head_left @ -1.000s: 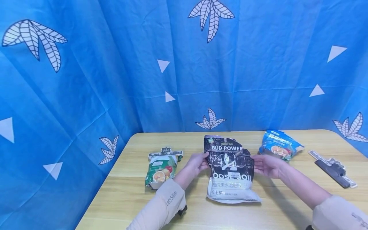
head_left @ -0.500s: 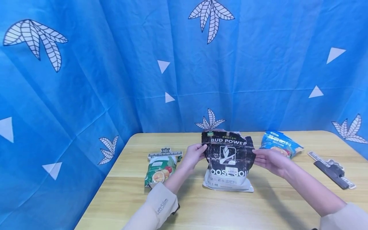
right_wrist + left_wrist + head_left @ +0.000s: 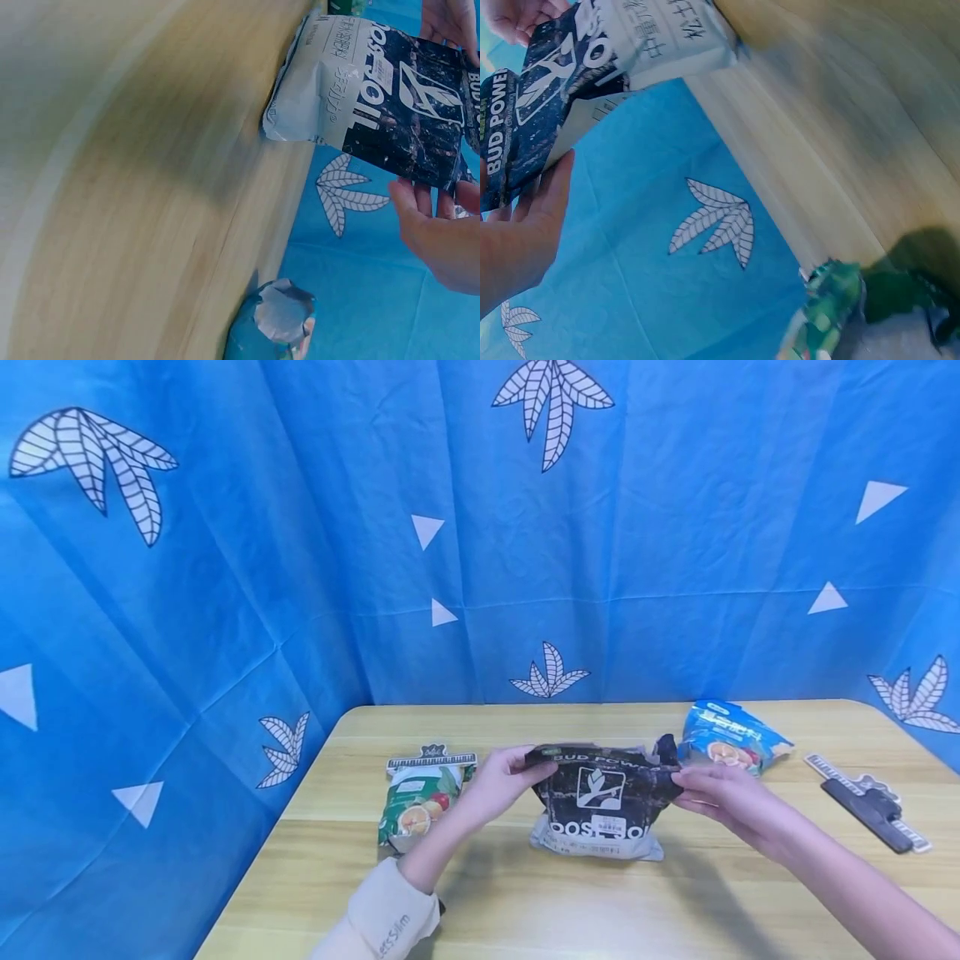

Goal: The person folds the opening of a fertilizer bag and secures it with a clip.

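Crinkly, glossy black-and-white BUD POWER bag [image 3: 600, 806], creased across near its top — left hand [image 3: 504, 785] pinches one upper side edge, right hand [image 3: 733, 797] pinches the other, so the bag sits right between them, pale base down by the table. Wood-grain table [image 3: 585, 910] runs on in front, straight far edge behind. Plump green fruit-print bag [image 3: 420, 802] off left, crumpled blue fruit-print bag [image 3: 729, 735] just behind the right hand, hard black clip [image 3: 868, 812] farther right.
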Demonstrator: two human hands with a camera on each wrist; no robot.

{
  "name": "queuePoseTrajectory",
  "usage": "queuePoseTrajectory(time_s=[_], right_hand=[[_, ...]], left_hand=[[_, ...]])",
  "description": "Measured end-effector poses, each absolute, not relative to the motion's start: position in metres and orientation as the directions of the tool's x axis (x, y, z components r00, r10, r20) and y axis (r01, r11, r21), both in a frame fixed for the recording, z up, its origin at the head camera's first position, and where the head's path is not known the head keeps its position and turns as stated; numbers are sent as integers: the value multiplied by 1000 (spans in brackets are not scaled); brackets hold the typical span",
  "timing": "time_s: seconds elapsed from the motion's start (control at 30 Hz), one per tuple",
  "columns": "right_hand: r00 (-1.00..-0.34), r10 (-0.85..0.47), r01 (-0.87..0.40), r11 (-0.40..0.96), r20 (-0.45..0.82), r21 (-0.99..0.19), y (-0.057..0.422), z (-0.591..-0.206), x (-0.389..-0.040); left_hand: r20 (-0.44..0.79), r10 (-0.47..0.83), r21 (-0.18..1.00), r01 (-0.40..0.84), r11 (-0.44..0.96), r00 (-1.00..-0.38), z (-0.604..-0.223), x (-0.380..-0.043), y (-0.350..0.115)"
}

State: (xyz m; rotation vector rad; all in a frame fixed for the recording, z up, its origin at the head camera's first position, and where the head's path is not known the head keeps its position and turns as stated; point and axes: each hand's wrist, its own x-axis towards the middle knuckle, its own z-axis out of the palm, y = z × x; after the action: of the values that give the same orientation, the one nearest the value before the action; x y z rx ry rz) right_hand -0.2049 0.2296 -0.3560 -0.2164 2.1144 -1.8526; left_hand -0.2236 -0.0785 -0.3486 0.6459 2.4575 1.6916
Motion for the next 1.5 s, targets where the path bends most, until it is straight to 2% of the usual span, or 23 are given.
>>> queuePoseTrajectory(time_s=[0.1,0.2,0.3,0.37,0.53,0.67,0.83,0.9,1.13,1.5], right_hand=[[-946,-303,33,272,-118,-962,226,-352,-197],[-963,-265,-53,399,-59,-916,219,-345,-191],[-977,-212,-94,459,-7,-884,211,-340,-190],[-980,-198,-88,448,-2,-890,206,-338,-192],[-976,-204,6,321,-75,-947,202,-346,-197],[-976,-202,29,241,-79,-970,201,-353,-201],[-976,-213,47,-18,-42,-999,203,-358,-207],[-976,-214,55,-66,-39,-996,203,-357,-207],[-979,-168,96,96,-111,-991,192,-348,-202],[-987,-123,77,221,-106,-972,188,-345,-199]], left_hand=[[160,395,890,305,339,-905,-346,-221,-78],[161,419,893,313,324,-893,-344,-222,-76],[172,441,903,319,286,-881,-344,-224,-75],[172,445,919,306,249,-879,-344,-225,-73],[117,421,961,210,182,-900,-348,-225,-69],[74,384,976,146,162,-920,-348,-226,-64],[38,335,985,91,144,-942,-346,-229,-60],[34,323,987,82,138,-946,-346,-230,-59],[30,313,985,80,150,-949,-345,-229,-59],[-55,278,984,-6,177,-959,-342,-228,-60]])
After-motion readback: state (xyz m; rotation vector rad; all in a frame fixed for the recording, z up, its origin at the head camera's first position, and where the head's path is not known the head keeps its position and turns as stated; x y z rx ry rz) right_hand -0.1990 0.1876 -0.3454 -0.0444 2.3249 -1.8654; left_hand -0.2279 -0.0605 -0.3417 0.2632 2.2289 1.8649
